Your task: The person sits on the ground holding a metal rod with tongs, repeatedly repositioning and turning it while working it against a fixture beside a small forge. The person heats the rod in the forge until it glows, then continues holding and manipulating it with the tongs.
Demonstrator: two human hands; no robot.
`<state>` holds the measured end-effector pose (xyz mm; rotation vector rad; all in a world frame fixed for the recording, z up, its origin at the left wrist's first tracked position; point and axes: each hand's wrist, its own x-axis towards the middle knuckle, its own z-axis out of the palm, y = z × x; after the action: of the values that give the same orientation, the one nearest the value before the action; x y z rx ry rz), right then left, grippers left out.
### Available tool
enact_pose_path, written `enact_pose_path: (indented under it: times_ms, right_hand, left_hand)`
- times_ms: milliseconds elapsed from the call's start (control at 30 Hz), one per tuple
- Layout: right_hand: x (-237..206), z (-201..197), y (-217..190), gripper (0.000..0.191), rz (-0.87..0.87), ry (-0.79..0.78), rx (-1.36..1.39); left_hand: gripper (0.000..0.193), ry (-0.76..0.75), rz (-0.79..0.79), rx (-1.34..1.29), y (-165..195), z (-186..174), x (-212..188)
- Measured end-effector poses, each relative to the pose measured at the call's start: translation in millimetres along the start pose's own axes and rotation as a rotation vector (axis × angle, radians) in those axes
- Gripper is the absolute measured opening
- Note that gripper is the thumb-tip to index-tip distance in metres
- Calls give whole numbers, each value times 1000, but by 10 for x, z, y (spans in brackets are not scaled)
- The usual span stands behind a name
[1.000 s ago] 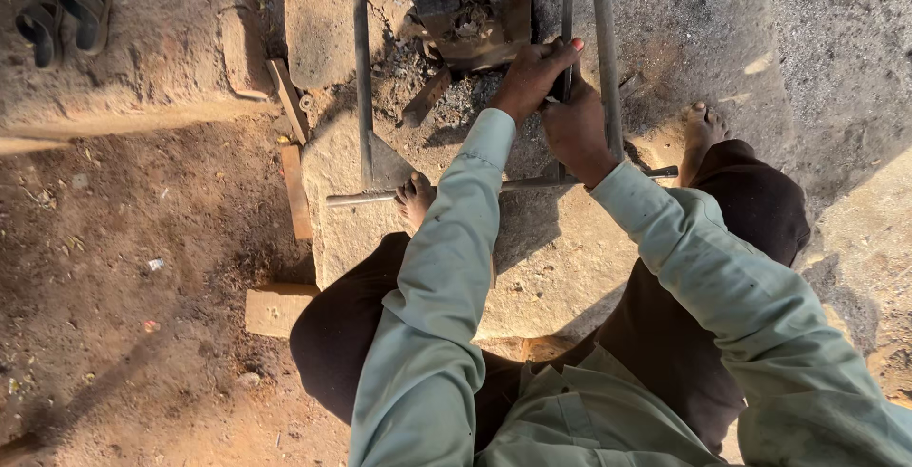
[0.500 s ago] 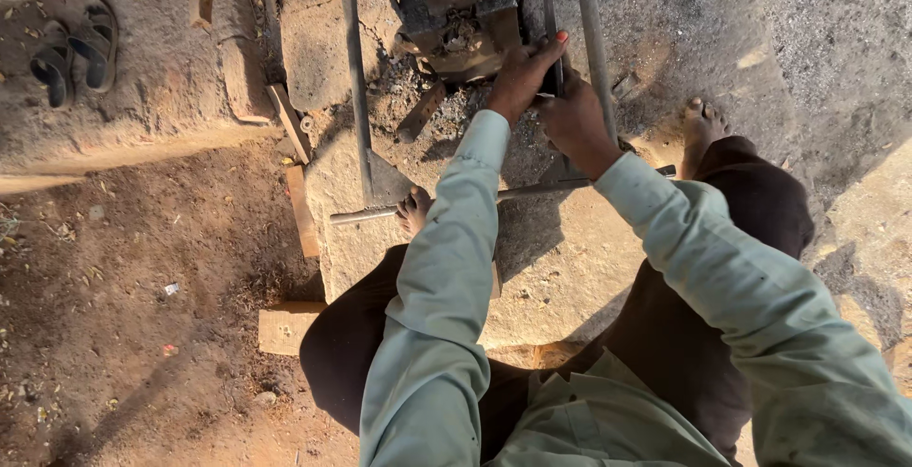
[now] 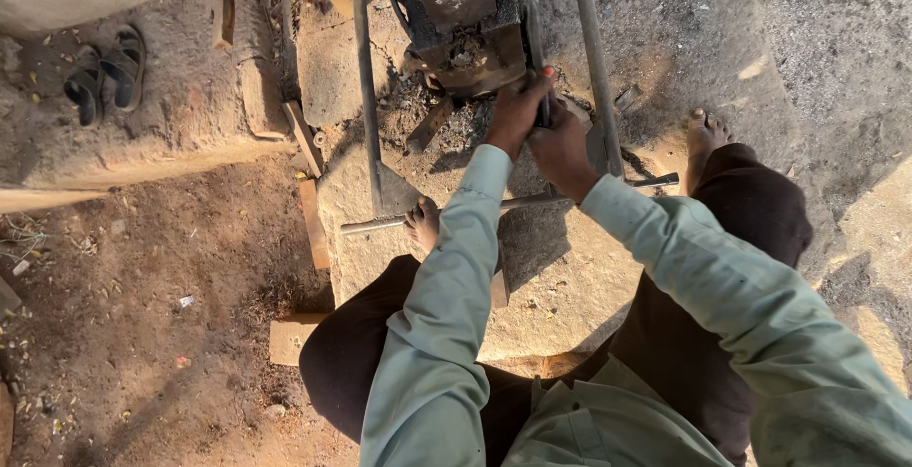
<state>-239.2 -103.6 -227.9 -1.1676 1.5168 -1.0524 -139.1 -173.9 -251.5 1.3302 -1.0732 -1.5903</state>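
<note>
At the upper middle of the view, both hands close together on a thin dark tool (image 3: 543, 111) beside a blackened metal block (image 3: 465, 25). The left hand (image 3: 513, 111) is wrapped around the tool with its fingers curled shut; the right hand (image 3: 562, 149) is clenched just below it, touching the left. What shows of the tool runs nearly straight up the picture, toward the block — most of it is hidden by the two fists, so its ends and exact kind cannot be made out.

Two upright steel bars (image 3: 366, 87) flank the block, their tops cut off by the upper edge. A long thin rod (image 3: 513, 201) lies across the stone slab (image 3: 560, 286), running left to right with a slight upward tilt, and passes behind the forearms. A bare left foot (image 3: 424, 222) rests on the rod's left part — the right foot (image 3: 705, 134) sits at the slab's far right.

Left of the slab lies loose dirt ground (image 3: 142, 334) with open room, a wooden block (image 3: 290, 339) at its edge and a pair of sandals (image 3: 104, 73) farther off.
</note>
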Motion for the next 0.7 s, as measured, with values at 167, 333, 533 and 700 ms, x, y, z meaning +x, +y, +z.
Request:
enact_pose_path:
  times_ms: [167,333,533,700]
  right_hand:
    - [195,196,-176,37,-67,74,-11]
    - [240,204,-270,48,58,70,29]
    - [180,88,-280,51,-8,101,-2]
    - [157,-21,-210,44,3,94,-33]
  left_hand:
    - [32,-78,115,-78,118,-160,297]
    - [37,-144,110,-79,162,-191,398]
    - [36,-124,135,-47,151,-60,338]
    - [37,-167,46,-104,146,65,329]
